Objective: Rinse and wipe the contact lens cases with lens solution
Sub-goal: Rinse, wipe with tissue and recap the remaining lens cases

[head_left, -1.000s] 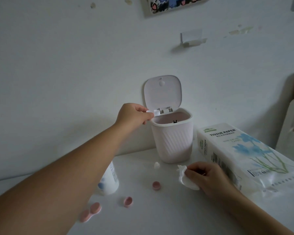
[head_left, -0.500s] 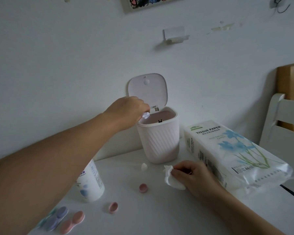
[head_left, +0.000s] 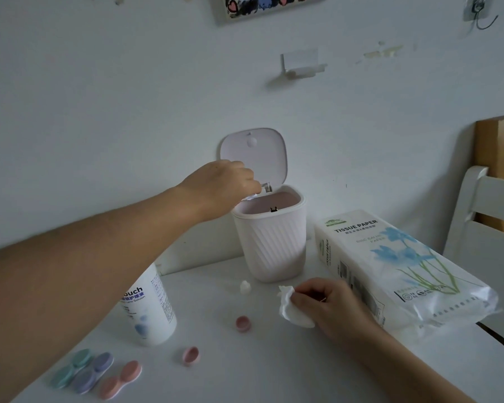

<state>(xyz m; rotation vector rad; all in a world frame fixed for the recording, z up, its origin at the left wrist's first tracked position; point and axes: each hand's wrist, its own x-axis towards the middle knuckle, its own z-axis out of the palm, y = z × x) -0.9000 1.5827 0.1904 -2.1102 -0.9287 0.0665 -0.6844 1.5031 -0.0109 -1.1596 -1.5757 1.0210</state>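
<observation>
The left hand (head_left: 218, 189) has dipped over the bin (head_left: 271, 242), fingers pinching a white scrap (head_left: 250, 197); right fingers (head_left: 306, 298) grip tissue (head_left: 291, 308).

The white counter (head_left: 274, 373) carries a ribbed pale bin (head_left: 271, 242) standing against the wall. Right of the bin lies a tissue paper pack (head_left: 390, 271); left of it stands a solution bottle (head_left: 149, 309). In front of the bin lie a small white cap (head_left: 244, 286), two loose pink lids (head_left: 242, 323) (head_left: 191, 355), and green (head_left: 72, 367), purple (head_left: 93, 376) and pink (head_left: 120, 379) lens cases.
</observation>
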